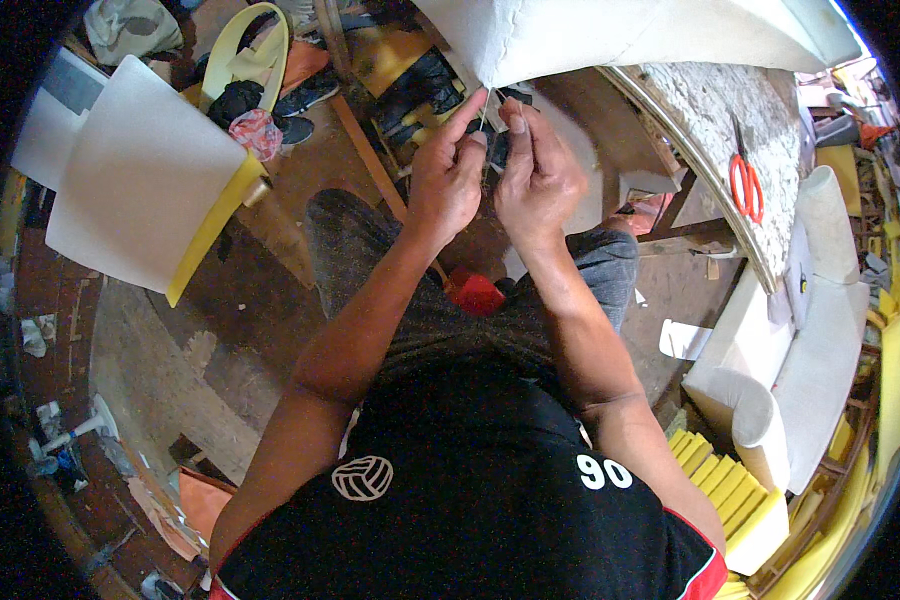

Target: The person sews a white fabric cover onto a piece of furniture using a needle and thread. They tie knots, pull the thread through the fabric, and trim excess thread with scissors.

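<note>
A white upholstered piece reaches in from the top, its lower corner just above my hands. From that corner a thin pale thread runs down to my left hand. The left index finger points up against the corner, while the thumb and the curled fingers close on the thread. My right hand is beside it, thumb and fingertips pinched together close to the same corner. Whatever lies in that pinch is too small to make out.
Orange-handled scissors lie on a worn board at the right. A white panel with yellow foam edging stands at the left. White cushioned seating and yellow foam strips are at the lower right. Wooden slats cross the floor ahead.
</note>
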The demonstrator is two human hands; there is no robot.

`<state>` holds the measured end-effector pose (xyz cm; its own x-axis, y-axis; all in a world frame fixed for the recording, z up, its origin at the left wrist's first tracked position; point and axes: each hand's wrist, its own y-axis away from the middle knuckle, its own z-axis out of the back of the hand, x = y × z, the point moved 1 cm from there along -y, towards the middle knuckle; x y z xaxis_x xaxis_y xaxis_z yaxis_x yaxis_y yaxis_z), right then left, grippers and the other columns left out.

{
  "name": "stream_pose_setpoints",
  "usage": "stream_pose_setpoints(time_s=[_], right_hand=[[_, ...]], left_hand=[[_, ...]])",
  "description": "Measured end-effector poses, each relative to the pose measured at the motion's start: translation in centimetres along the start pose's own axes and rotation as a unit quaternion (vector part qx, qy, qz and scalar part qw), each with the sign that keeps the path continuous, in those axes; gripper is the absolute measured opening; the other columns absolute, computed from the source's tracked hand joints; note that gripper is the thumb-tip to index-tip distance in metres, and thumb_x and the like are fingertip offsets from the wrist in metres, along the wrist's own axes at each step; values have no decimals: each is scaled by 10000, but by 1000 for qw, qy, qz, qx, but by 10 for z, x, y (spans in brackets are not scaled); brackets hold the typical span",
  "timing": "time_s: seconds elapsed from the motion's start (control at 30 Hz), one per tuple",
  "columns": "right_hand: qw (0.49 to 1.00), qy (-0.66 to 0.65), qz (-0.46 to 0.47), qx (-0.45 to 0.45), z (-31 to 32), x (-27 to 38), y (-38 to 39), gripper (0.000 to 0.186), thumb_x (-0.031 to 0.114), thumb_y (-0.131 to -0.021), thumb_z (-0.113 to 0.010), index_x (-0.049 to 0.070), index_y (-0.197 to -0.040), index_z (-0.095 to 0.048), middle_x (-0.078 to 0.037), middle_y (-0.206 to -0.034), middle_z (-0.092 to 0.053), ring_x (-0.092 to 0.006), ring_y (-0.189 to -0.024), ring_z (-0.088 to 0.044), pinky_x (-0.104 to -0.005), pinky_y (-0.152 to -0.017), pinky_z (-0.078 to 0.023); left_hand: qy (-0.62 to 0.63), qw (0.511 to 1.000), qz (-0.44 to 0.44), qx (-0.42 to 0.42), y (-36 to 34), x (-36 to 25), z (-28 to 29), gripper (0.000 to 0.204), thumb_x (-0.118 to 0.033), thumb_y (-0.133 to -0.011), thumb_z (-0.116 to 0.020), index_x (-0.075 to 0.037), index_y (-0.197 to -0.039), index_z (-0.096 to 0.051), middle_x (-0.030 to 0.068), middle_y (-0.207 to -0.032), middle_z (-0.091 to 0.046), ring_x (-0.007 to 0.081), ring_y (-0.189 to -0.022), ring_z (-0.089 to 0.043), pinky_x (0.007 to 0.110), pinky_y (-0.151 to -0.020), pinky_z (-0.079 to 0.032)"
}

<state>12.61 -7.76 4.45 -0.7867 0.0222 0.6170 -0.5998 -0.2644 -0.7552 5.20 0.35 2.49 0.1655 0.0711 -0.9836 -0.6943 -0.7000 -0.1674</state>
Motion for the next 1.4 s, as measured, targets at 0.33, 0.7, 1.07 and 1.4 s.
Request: stream_pose_setpoints(time_s=[0.33, 0.7, 1.07, 1.4], right_hand=[[994, 41, 97, 17, -10, 5, 7, 200, 13, -863, -688, 2, -1063, -689, -211, -1012, -705, -373, -895, -714, -409, -792, -577], [993, -99, -57, 15, -13, -6, 6, 201, 91, -967, -605, -12, -1095, -722, -189, -1020, -740, -257, -909, -731, -349, -792, -568], [939, -221, -261, -32, -16, -20, 5, 262, 195, -1012, -600, -35, -996, -724, -59, -849, -726, -119, -787, -646, -283, -736, -525], [979, -119, -142, -87, -34, -6, 18, 260, 195, -1017, -586, -28, -984, -716, -117, -795, -706, -147, -697, -646, -322, -650, -522]], left_hand=[[-1, 999, -45, 30, -4, 9, 2, 425, -95, -1036, -427, -4, -1445, -499, 126, -1401, -574, 183, -1275, -539, 320, -1097, -399], [31, 999, 29, 35, 4, 2, 2, 480, -132, -1008, -463, -51, -1481, -469, 85, -1280, -613, 148, -1063, -588, 297, -891, -495], [94, 992, 83, -7, 21, 3, -2, 328, -132, -1007, -535, -92, -1331, -565, -36, -711, -526, 43, -533, -448, 225, -457, -387], [155, 982, 107, -29, 31, 16, 3, 261, -185, -1015, -550, -128, -1263, -607, -45, -802, -559, 39, -587, -470, 209, -481, -404]])
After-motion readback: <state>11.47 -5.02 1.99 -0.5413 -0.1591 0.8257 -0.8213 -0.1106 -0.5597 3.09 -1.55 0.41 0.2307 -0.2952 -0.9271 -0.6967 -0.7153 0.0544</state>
